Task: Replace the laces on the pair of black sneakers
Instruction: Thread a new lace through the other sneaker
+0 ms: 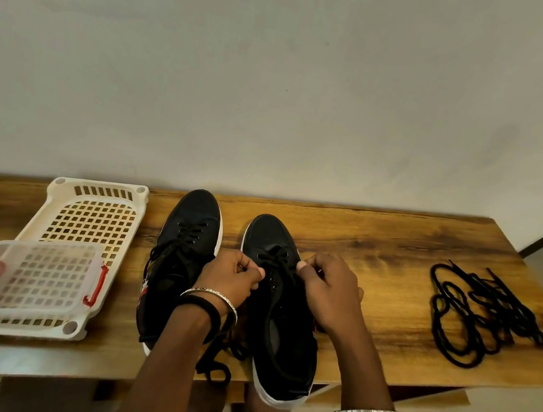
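Note:
Two black sneakers with white soles stand side by side on the wooden table (377,254), toes pointing away from me. The left sneaker (187,229) is laced, with loose lace ends trailing. Over the lacing of the right sneaker (282,345), my left hand (231,278) pinches the black lace on the left side. My right hand (328,287) pinches the lace on the right side. A loose lace end (214,367) hangs over the table's front edge. A pile of black spare laces (480,316) lies on the table to the right.
A white perforated plastic tray (96,217) sits at the left, with a smaller clear basket (29,274) with red handles resting on it. A pale wall stands right behind the table. The right sneaker's heel overhangs the table's front edge.

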Action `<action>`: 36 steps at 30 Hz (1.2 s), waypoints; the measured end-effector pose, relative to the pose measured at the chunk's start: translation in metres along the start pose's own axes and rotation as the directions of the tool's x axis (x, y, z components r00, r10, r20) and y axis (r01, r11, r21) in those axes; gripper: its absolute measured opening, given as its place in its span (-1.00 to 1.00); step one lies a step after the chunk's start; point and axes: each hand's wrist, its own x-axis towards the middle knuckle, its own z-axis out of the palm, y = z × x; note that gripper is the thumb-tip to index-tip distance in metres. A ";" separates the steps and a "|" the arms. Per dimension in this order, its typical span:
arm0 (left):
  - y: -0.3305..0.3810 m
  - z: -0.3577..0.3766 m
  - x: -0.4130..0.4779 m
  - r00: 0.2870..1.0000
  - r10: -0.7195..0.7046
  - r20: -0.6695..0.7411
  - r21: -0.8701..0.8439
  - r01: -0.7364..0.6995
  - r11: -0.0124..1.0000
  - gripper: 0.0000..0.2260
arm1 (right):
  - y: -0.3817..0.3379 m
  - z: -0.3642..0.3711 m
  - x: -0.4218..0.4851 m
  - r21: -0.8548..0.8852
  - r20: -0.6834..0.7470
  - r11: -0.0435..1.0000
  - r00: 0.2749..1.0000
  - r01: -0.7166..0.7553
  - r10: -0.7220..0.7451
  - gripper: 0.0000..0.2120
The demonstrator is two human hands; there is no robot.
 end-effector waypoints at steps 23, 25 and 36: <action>0.008 0.029 0.000 0.933 0.339 -0.122 0.360 -0.277 0.891 -0.92 | 0.008 0.017 0.006 0.013 -0.068 0.998 0.996 -0.061 0.062 -0.51; 0.008 0.033 0.002 0.951 0.289 -0.107 0.421 -0.220 0.880 -0.88 | 0.007 0.017 0.005 -0.038 -0.076 0.997 0.995 -0.073 0.070 -0.52; 0.013 0.019 0.001 0.943 0.179 -0.281 0.323 -0.083 0.943 -0.91 | 0.014 0.014 0.008 0.212 -0.119 0.950 0.959 -0.230 0.259 -0.62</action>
